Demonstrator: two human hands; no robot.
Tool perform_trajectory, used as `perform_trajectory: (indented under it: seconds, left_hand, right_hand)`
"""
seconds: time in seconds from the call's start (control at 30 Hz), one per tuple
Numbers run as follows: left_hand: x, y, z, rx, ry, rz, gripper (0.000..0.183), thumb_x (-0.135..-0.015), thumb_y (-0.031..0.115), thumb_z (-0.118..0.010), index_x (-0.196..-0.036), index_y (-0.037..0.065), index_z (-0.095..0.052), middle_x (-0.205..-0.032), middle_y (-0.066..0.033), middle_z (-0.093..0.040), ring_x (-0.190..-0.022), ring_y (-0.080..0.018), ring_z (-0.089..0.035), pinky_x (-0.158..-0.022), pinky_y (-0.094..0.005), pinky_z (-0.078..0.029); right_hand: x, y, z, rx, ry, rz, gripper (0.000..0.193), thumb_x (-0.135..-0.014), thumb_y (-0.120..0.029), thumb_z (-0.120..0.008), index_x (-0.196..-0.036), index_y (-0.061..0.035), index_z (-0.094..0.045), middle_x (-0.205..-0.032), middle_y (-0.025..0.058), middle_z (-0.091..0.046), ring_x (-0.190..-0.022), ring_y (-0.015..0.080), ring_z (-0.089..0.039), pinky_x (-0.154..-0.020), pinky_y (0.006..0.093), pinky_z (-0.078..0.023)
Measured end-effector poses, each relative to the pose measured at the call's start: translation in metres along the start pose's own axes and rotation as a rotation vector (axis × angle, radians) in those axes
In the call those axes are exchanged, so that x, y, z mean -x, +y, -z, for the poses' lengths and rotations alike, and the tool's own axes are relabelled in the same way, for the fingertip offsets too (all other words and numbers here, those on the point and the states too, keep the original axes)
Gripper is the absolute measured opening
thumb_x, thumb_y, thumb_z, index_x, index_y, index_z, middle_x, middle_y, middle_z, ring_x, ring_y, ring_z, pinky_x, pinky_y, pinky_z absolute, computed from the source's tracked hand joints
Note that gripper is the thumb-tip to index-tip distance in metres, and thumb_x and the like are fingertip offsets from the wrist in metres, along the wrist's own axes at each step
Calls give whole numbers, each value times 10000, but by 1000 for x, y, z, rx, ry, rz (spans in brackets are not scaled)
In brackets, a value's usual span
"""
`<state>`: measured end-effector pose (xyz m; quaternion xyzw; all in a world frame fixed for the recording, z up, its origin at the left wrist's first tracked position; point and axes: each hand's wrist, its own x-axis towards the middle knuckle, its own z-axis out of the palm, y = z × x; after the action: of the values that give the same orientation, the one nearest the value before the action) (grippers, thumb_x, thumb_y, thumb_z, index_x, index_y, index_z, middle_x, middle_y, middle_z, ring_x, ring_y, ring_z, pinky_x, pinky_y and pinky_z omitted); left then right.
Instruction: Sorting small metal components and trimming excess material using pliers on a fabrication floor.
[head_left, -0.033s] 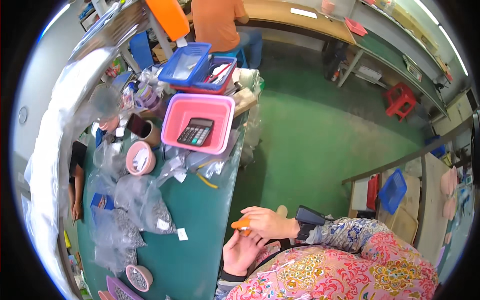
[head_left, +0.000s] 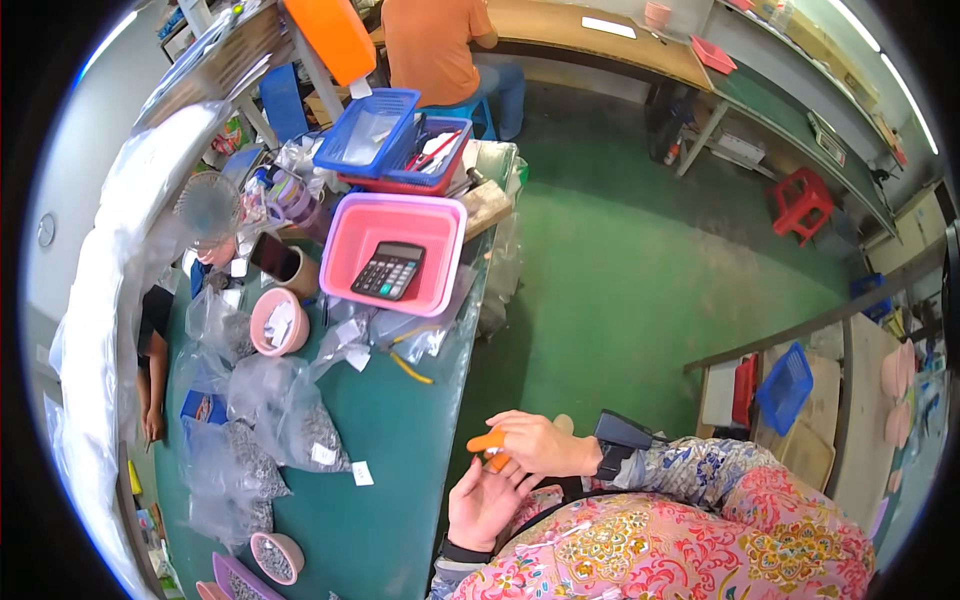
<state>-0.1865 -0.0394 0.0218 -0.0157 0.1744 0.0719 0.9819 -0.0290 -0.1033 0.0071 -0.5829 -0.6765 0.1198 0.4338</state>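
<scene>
My right hand (head_left: pixel 540 445) reaches in from the right over my left hand (head_left: pixel 480 508), near the table's right edge. An orange finger cot (head_left: pixel 487 441) covers a right fingertip pointing left. A second orange finger cot (head_left: pixel 498 462) shows just below, between the hands; whose digit wears it is unclear. A tiny pale spot lies between the two, too small to name, and the right fingers close around it. My left palm is turned up with the thumb apart from the fingers, which come close to or touch the right hand.
The green table (head_left: pixel 400 520) holds several clear bags of small grey parts (head_left: pixel 310 430), a pink cup of grey parts (head_left: pixel 278 558) and a pink basket (head_left: pixel 440 220) with a calculator (head_left: pixel 388 270). Blue baskets (head_left: pixel 365 128) stand beyond. A person (head_left: pixel 430 50) sits farther off; another person's arm (head_left: pixel 153 385) shows left.
The view has shifted slightly. My hands stay together, with the two orange finger cots a little farther apart and showing more plainly.
</scene>
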Motion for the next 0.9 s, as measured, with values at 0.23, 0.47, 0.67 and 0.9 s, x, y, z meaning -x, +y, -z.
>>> perform_trajectory:
  seconds: [0.23,0.47,0.67,0.9]
  left_hand:
    - [-73,16,-21,-392,295,97,573,-965,360,-447,-1330,-76,-381,-1376,-248,-410,-1282,-370,-389,-1100,-497,-280]
    - [-124,56,-7,-338,363,-23,482,-984,297,-433,-1320,-49,-422,-1350,-228,-455,-1166,-305,-498,-1027,-431,-389]
    - [-211,95,-53,-438,219,61,464,-1001,256,-407,-1331,-70,-400,-1325,-216,-485,-1154,-258,-527,-1015,-384,-410]
    - [-227,122,-79,-606,328,-9,439,-991,227,-429,-1285,-99,-449,-1240,-226,-559,-1080,-255,-589,-993,-371,-430]
  right_hand:
    - [-8,74,110,-175,291,-588,259,-983,-185,-425,-935,-15,-615,-682,66,-516,-624,165,-522,-563,308,-434]
    - [2,210,180,-259,400,-943,369,-990,-354,-412,-870,-30,-543,-697,34,-504,-621,124,-469,-579,300,-407]
    - [-21,314,267,-313,687,-993,349,-996,-366,-404,-756,-122,-469,-640,-46,-413,-566,58,-457,-497,258,-412]
    - [-120,478,291,-72,393,-690,318,-992,-311,-447,-1122,-60,-593,-858,-44,-494,-737,67,-414,-634,247,-375]
